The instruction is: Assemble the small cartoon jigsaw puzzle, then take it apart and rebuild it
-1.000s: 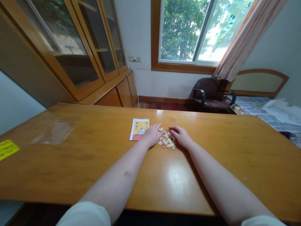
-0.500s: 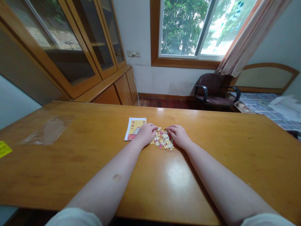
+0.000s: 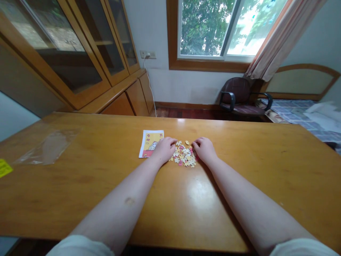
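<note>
A small heap of jigsaw puzzle pieces (image 3: 185, 155), mostly white, yellow and pink, lies on the wooden table between my hands. On its left side is my left hand (image 3: 165, 147), palm down, fingers stretched toward the upper left of the heap, with no piece visible in its grasp. My right hand (image 3: 204, 148) rests at the heap's right edge; its fingers bend loosely, and no held piece shows. A few pieces sit slightly apart at the top. Partly covered by my left hand, a picture sheet (image 3: 147, 141) shows a white cartoon figure on yellow and pink.
A clear plastic bag (image 3: 50, 147) lies on the table (image 3: 106, 188) at left, near a yellow label (image 3: 4, 168). Beyond the table stand a glass-fronted cabinet (image 3: 106, 83), an armchair (image 3: 238, 96) and a bed (image 3: 295, 110) under a window (image 3: 205, 32).
My right hand has drawn slightly right, its fingers now more bent and away from the heap's top. One piece there now shows apart. The view has tilted down a little.
</note>
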`<state>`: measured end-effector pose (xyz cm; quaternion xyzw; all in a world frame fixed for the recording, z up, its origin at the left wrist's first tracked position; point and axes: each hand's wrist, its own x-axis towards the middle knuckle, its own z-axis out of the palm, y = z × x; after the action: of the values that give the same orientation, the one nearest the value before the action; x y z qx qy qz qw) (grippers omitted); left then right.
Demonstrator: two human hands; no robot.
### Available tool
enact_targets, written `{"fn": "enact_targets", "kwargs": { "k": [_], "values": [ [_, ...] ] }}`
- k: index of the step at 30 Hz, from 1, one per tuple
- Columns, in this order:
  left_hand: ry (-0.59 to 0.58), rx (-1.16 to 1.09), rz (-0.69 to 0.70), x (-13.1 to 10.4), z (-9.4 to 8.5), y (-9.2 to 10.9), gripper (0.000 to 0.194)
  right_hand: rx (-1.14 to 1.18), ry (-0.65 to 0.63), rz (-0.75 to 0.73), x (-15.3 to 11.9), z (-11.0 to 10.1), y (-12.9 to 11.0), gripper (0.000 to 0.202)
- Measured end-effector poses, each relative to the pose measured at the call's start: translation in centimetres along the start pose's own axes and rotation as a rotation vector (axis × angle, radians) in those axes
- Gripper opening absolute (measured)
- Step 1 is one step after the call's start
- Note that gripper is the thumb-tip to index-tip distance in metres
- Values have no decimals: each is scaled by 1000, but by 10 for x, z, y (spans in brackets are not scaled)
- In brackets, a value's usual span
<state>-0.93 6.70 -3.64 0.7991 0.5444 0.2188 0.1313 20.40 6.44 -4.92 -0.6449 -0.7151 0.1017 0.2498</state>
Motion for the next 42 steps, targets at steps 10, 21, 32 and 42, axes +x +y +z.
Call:
{"fn": "enact_targets", "kwargs": {
  "k": [10,21,32,42],
  "values": [
    [10,38,10,0,0,-1,32,68,-21,-133,-5,-2,-3,27],
    [2,72,23,0,-1,0,31,-109,-164,-247,-15,-3,-14,48],
    [-9,67,54,-1,-1,0,27,-101,-205,-228,-14,-3,-16,47],
    [19,50,14,-1,-5,3,30,15,-147,-242,-11,-2,-13,38]
  ]
}}
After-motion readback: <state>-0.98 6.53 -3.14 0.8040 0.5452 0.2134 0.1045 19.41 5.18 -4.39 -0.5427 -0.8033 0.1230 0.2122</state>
